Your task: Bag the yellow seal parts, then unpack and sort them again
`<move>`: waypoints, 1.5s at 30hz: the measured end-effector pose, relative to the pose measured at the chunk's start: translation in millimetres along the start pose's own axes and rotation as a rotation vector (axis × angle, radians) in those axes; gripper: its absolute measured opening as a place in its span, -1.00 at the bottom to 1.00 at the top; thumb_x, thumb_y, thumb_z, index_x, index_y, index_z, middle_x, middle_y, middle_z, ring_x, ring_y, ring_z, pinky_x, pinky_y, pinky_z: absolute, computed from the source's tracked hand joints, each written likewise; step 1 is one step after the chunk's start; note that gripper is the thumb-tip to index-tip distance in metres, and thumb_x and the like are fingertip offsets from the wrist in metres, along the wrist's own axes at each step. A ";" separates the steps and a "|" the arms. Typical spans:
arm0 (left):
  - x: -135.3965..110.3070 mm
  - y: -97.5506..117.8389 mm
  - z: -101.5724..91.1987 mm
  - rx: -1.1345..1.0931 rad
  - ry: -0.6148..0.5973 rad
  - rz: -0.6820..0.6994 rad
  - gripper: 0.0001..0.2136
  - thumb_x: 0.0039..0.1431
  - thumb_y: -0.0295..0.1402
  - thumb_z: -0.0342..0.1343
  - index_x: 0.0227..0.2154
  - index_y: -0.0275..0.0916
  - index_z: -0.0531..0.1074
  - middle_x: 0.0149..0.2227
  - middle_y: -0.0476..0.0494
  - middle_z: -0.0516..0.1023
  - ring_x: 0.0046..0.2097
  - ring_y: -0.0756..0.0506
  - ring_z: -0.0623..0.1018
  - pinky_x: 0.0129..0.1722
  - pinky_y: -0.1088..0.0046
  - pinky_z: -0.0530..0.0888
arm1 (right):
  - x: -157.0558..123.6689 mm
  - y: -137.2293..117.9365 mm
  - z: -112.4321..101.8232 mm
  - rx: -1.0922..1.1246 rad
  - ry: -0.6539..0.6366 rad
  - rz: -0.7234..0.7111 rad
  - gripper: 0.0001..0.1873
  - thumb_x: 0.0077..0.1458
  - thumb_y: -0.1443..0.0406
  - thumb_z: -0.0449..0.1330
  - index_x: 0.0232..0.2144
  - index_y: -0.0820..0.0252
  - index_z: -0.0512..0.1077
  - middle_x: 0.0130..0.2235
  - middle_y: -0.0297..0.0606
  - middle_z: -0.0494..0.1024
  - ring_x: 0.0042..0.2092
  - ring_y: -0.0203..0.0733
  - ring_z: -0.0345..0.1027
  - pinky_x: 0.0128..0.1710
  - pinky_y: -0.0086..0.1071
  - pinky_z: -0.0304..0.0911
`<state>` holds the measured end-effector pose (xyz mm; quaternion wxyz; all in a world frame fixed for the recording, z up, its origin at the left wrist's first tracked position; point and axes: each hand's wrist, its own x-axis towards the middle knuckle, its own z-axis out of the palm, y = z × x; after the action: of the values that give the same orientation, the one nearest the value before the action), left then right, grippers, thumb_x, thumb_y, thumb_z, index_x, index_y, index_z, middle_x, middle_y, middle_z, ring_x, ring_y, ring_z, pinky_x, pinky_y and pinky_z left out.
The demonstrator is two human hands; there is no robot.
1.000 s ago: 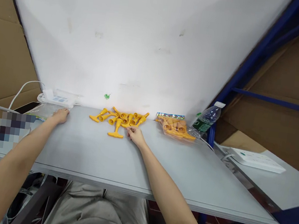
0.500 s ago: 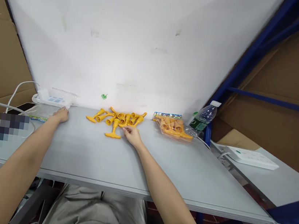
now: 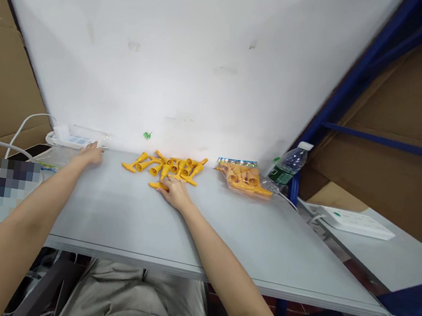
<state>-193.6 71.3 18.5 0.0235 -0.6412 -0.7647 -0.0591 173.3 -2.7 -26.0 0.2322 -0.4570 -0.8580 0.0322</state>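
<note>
Several yellow plastic pieces (image 3: 174,167), each with a T-shaped handle and a hollow cup end, lie in a loose heap against the wall. At the heap's front, my right hand (image 3: 176,193) has its fingers closed around the nearest yellow T-handled piece (image 3: 158,186), covering part of its stem. Far to the left, my left hand (image 3: 92,155) reaches beside a white power strip (image 3: 77,141), its fingers apart and nothing visible in them. A clear plastic bag (image 3: 57,156) with a coloured top strip lies flat just left of that hand.
A clear bag of yellow pieces (image 3: 245,178) leans at the wall to the right, beside a tilted plastic bottle (image 3: 288,164). A second white power strip (image 3: 356,222) rests on the adjoining table. White cables and a dark phone (image 3: 33,151) are at the left.
My right hand has moved left and closed on the front yellow piece. My left hand has lifted slightly away and shifted right, its fingers spreading.
</note>
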 end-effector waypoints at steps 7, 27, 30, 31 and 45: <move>-26.3 82.9 -7.7 -0.305 -0.197 0.271 -0.44 0.13 -0.13 -0.05 0.18 -0.24 0.30 0.28 -0.24 0.30 0.24 -0.24 0.36 0.21 0.30 0.27 | 2.8 15.3 -1.9 0.578 0.261 0.123 -0.70 0.13 0.08 0.21 -0.36 0.18 0.55 -0.36 -0.24 0.56 -0.31 -0.19 0.38 -0.24 -0.33 0.24; -93.3 182.9 31.5 -0.178 -0.051 0.191 -0.36 0.21 -0.06 -0.08 0.32 -0.17 0.05 0.26 -0.40 0.28 0.24 -0.36 0.29 0.16 0.03 0.19 | -11.9 108.2 -41.2 1.459 1.155 1.092 -0.67 0.33 0.16 -0.14 -0.41 0.14 0.26 -0.67 -0.47 0.39 -0.73 -0.40 0.12 -0.70 -0.53 0.14; -98.5 182.0 39.8 -0.285 0.012 0.151 -0.38 0.27 -0.03 -0.22 0.34 -0.16 -0.01 0.34 -0.34 0.15 0.32 -0.32 0.18 0.21 -0.01 0.13 | -13.0 107.3 -41.6 1.308 1.146 1.081 -0.69 0.31 0.22 -0.14 -0.38 0.16 0.30 -0.67 -0.44 0.40 -0.72 -0.36 0.15 -0.70 -0.49 0.15; -99.6 181.0 41.1 -0.316 0.023 0.153 -0.37 0.27 0.00 -0.25 0.34 -0.16 -0.01 0.36 -0.32 0.11 0.34 -0.31 0.14 0.23 -0.03 0.11 | -13.3 106.9 -41.9 1.255 1.139 1.068 -0.69 0.30 0.22 -0.14 -0.38 0.16 0.32 -0.68 -0.43 0.40 -0.72 -0.35 0.15 -0.70 -0.47 0.15; -105.1 169.7 31.7 -0.362 -0.081 0.533 -0.09 -0.06 0.21 0.14 0.33 0.00 0.04 0.43 -0.18 -0.12 0.41 -0.37 -0.11 0.29 -0.21 -0.14 | -13.2 81.6 -44.1 0.523 0.929 0.709 -0.64 0.18 0.22 0.01 -0.48 0.23 0.52 -0.39 -0.07 0.64 -0.15 -0.06 0.51 0.00 -0.25 0.28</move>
<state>-6.9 1.3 -14.5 -0.1066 -0.8144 -0.5474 -0.1604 261.2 27.2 -13.5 0.6587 -0.6079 -0.4285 0.1139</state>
